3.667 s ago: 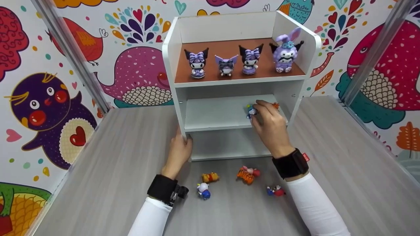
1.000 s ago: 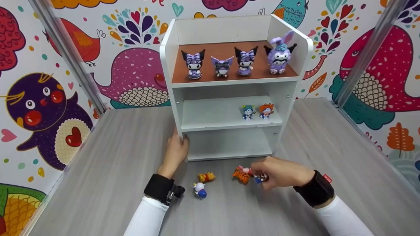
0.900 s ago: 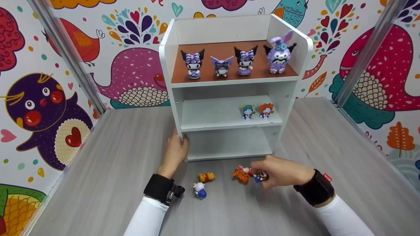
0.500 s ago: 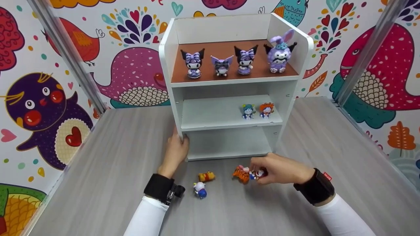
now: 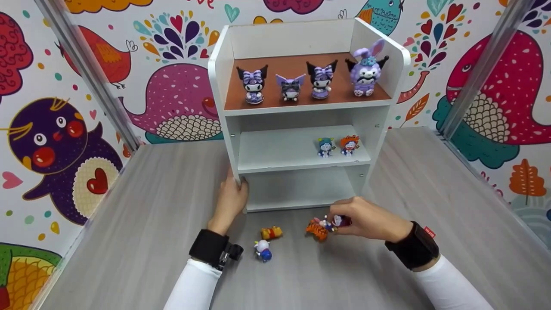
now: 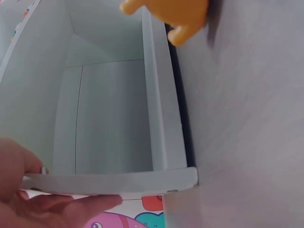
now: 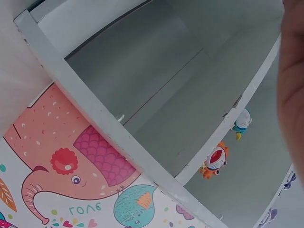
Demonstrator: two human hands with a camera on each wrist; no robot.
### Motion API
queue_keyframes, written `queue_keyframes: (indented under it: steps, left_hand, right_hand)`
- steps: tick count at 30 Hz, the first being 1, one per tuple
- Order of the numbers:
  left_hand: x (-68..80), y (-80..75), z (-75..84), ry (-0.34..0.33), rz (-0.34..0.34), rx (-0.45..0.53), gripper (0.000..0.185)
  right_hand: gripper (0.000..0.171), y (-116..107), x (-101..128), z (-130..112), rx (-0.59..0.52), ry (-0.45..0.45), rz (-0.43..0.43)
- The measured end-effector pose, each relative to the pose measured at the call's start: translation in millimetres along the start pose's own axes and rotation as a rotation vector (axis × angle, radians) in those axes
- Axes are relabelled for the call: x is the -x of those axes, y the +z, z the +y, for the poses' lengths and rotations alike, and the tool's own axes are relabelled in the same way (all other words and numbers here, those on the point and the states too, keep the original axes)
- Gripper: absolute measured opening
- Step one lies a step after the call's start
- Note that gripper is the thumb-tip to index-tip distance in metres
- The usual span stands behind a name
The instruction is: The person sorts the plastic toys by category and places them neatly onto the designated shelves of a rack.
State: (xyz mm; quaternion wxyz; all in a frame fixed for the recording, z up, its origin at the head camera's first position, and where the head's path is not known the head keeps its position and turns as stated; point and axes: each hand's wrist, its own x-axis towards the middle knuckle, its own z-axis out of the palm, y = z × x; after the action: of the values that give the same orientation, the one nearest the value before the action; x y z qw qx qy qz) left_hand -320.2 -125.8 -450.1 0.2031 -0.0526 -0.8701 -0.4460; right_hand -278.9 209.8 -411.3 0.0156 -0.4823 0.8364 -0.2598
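Note:
My left hand (image 5: 230,200) grips the left side panel of a white three-level shelf (image 5: 303,165); in the left wrist view the thumb lies inside the panel and the fingers outside. Just in front of the shelf, my right hand (image 5: 366,219) pinches a small blue, white and red figurine (image 5: 340,221), partly hidden by the fingers. It overlaps an orange tiger-striped figurine (image 5: 317,230) with a pink part. To the left lie a yellow bear figurine (image 5: 271,233) in red and a white-and-blue figurine (image 5: 263,250).
Several purple figurines, one a tall rabbit-eared figure (image 5: 366,75), stand on the brown top level. A green-hooded figurine (image 5: 326,147) and an orange-hooded figurine (image 5: 349,146) stand at the right of the middle level. Patterned walls (image 5: 181,103) enclose the grey table (image 5: 172,215).
The right hand left the green-hooded figurine on the middle level, came down to the table and took the blue, white and red figurine, which has since turned between its fingers. The left hand stayed put.

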Motion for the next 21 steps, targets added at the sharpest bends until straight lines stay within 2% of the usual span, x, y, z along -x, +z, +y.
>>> queue_keyframes:
  steps: [9, 16, 21]
  left_hand:
    - [-0.3, -0.7, 2.1, -0.006, 0.004, -0.019, 0.055]
    - [0.3, -0.6, 1.4, 0.005, 0.013, -0.018, 0.053]
    - [-0.2, -0.3, 2.3, -0.014, -0.002, -0.015, 0.057]
  right_hand:
    - [0.022, -0.9, 0.0, 1.8, -0.013, 0.003, 0.026]
    - [0.003, 2.4, 0.3, 5.0, 0.022, -0.065, 0.067]
    - [0.007, 2.2, 1.5, 6.1, 0.027, -0.073, 0.091]
